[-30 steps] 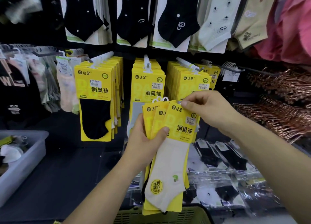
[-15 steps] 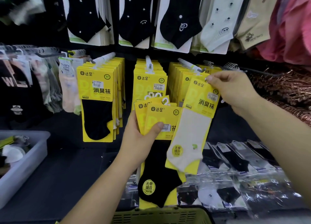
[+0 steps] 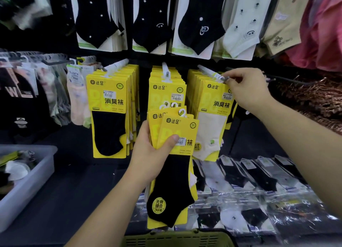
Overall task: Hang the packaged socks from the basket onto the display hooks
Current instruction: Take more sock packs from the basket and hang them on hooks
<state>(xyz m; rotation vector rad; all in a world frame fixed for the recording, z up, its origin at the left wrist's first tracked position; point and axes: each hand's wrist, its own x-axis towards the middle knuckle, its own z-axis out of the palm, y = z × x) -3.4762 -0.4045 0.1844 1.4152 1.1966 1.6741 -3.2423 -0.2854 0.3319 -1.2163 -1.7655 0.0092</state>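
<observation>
Yellow "达足 消臭袜" sock packs point(image 3: 178, 130)

A left hook point(image 3: 118, 66), a middle hook point(image 3: 165, 69) and a right hook point(image 3: 211, 72), three in all, each carry stacked yellow packs point(image 3: 109, 117). There are two hands. The left hand point(image 3: 153, 154) grips what look like three fanned packs point(image 3: 177, 133), and the right hand point(image 3: 248, 91) pinches one cream sock pack point(image 3: 211, 131). One grey bin point(image 3: 37, 176) and one green basket point(image 3: 177, 238) are in view.

My right hand point(image 3: 246, 93) and pinched cream pack point(image 3: 211, 131) crowding the right hook point(image 3: 212, 73) tip, packs point(image 3: 177, 135) in my left hand point(image 3: 153, 154) screening the middle stack point(image 3: 166, 91), narrow gaps between stacks, open counter point(image 3: 77, 187) beside the grey bin point(image 3: 33, 176).
</observation>
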